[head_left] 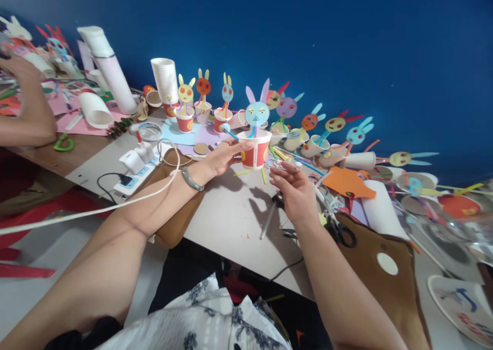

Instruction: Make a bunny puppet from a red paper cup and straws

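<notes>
My left hand [227, 156] is closed around the left side of a red and white paper cup [255, 152], held upright above the table. From the cup rises a rabbit head [257, 113] of light blue paper with purple ears and a drawn face. A blue stick with a round light blue end [226, 128] pokes out at the cup's left. My right hand [295, 188] hovers just right of the cup, apart from it, its fingers loosely bent and spread. A small whitish spot shows by its fingertips; I cannot tell what it is. Below lie scissors [342, 233].
Several rabbit cups, one with a yellow head [185, 93], line the blue wall. Left are stacked paper cups [165, 80], a bottle [110, 70] and a power strip [140, 173]. A white cable [154, 196] crosses above my left forearm. Another person's arm [26, 103] rests far left.
</notes>
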Motion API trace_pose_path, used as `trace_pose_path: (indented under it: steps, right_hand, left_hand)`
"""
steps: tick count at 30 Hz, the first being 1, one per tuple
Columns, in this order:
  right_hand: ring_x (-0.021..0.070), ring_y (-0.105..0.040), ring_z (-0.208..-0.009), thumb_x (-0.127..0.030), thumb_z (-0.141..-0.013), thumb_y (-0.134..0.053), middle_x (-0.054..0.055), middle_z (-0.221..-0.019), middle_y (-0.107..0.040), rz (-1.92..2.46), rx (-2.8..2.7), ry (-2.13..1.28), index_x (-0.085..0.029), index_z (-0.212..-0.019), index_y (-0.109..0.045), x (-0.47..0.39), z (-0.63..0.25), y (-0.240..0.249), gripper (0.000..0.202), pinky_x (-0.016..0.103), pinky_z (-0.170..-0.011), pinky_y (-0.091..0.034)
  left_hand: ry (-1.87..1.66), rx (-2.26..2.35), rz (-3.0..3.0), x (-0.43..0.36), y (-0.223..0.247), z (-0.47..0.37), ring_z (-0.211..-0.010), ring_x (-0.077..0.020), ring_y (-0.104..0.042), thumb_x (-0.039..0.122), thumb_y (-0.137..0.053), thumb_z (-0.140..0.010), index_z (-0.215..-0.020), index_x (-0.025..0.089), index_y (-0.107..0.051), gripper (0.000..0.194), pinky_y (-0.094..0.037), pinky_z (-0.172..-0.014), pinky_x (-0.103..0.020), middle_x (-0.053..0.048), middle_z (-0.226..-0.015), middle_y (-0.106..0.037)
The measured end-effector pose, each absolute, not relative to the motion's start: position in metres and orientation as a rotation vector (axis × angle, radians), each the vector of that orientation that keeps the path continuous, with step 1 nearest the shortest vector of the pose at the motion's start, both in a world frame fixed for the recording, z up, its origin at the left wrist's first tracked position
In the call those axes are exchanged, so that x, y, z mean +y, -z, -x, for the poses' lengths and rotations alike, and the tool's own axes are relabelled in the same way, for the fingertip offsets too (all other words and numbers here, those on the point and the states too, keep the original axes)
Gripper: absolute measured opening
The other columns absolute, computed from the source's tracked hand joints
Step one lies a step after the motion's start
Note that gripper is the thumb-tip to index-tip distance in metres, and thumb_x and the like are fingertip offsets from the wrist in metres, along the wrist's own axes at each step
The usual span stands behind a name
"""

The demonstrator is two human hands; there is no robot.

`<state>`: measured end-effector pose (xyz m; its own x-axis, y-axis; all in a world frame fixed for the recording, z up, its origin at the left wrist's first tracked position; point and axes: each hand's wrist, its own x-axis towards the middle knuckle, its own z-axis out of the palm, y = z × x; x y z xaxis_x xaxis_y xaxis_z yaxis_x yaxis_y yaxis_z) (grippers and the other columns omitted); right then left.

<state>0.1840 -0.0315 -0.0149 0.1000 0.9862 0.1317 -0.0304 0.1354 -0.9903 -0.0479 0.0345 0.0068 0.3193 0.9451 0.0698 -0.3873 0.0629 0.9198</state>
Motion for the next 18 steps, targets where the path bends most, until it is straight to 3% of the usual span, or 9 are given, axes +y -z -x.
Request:
trace_pose_path:
  steps: [4,9,14,18]
  right_hand:
    - [0.0208,-0.078,-0.091,-0.038,-0.058,-0.102,0.002,-0.095,-0.081,1.104,-1.069,-1.087,-0.026,-0.101,-0.071,-0.031,-0.184,0.010,0.054,0.039,-0.086,-0.065]
    - [0.0151,-0.067,-0.061,-0.044,-0.058,-0.102,-0.004,-0.068,-0.070,1.145,-1.089,-1.070,-0.025,-0.088,-0.070,-0.033,-0.181,0.005,0.048,0.035,-0.068,-0.061]
    - [0.0187,-0.073,-0.065,-0.050,-0.064,-0.099,-0.001,-0.075,-0.076,1.154,-1.121,-1.120,-0.024,-0.092,-0.072,-0.040,-0.176,-0.001,0.047,0.039,-0.069,-0.065]
    - [0.0165,-0.071,-0.060,-0.049,-0.066,-0.099,-0.002,-0.074,-0.076,1.149,-1.112,-1.120,-0.024,-0.092,-0.071,-0.043,-0.175,-0.003,0.045,0.036,-0.064,-0.062]
  left_hand:
    - [-1.126,0.684,-1.034,0.035,-0.007,0.048,-0.106,-0.0258,-0.074,0.066,-0.101,-0.057,-0.103,0.015,-0.077,0.073,-0.055,-0.097,-0.040,-0.012,-0.107,-0.082]
    - [-1.092,0.659,-1.072,0.029,-0.012,0.047,-0.109,-0.0288,-0.075,0.065,-0.100,-0.059,-0.104,0.015,-0.078,0.071,-0.055,-0.099,-0.042,-0.013,-0.105,-0.082]
    - [-1.065,0.666,-1.127,0.023,-0.017,0.047,-0.106,-0.0278,-0.075,0.068,-0.096,-0.065,-0.097,0.013,-0.079,0.066,-0.054,-0.099,-0.042,-0.013,-0.100,-0.082]
    - [-1.061,0.677,-1.126,0.023,-0.015,0.048,-0.105,-0.0266,-0.074,0.066,-0.097,-0.066,-0.096,0.014,-0.077,0.063,-0.054,-0.099,-0.041,-0.011,-0.095,-0.080]
